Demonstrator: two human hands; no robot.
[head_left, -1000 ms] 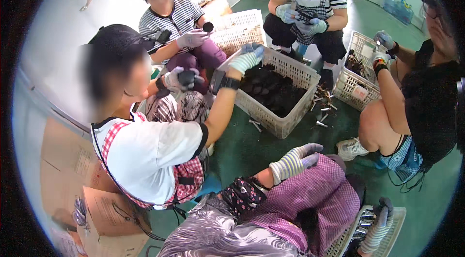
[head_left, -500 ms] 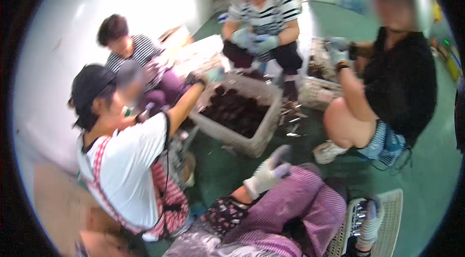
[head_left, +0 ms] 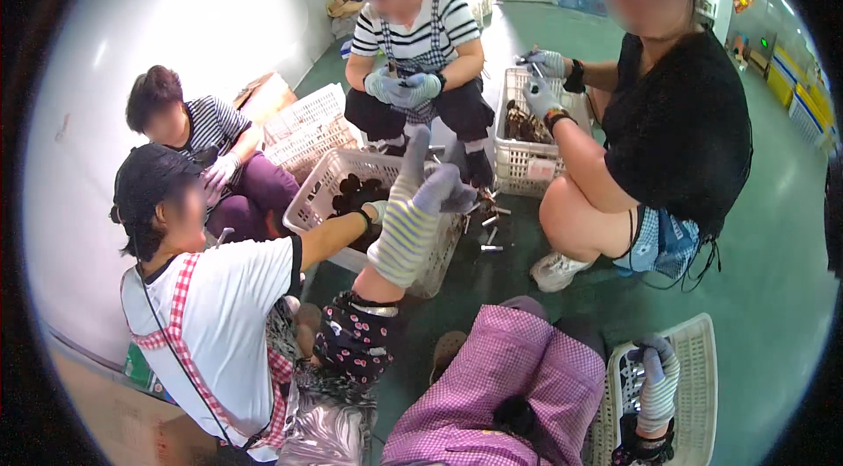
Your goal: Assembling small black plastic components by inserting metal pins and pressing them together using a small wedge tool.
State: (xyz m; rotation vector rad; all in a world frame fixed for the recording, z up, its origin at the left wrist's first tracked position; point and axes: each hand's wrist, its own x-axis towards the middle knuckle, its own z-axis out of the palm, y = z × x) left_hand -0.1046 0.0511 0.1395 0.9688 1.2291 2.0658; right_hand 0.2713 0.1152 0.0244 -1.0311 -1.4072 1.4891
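My left hand (head_left: pixel 420 202), in a striped knit glove with grey fingers, is raised above my knee with the fingers spread and nothing in it. It hangs in front of a white plastic crate (head_left: pixel 320 194) of dark small pieces. My right hand (head_left: pixel 657 378), gloved the same way, lies low at my right side inside a flat white basket (head_left: pixel 702 352). Its fingers are curled, and I cannot tell if they grip anything. Purple checked trousers (head_left: pixel 509 378) cover my lap.
Four other people sit close around the crate, all gloved. One in a white shirt (head_left: pixel 219 317) reaches into it from the left. A second white crate (head_left: pixel 518 158) stands by the person in black, with small metal parts (head_left: pixel 487 220) on the green floor and cardboard boxes (head_left: pixel 263 97) at the wall.
My left hand has lifted from beside my knee up over the crate. My view has swung upward, taking in more of the seated people. My right hand stays at the basket.
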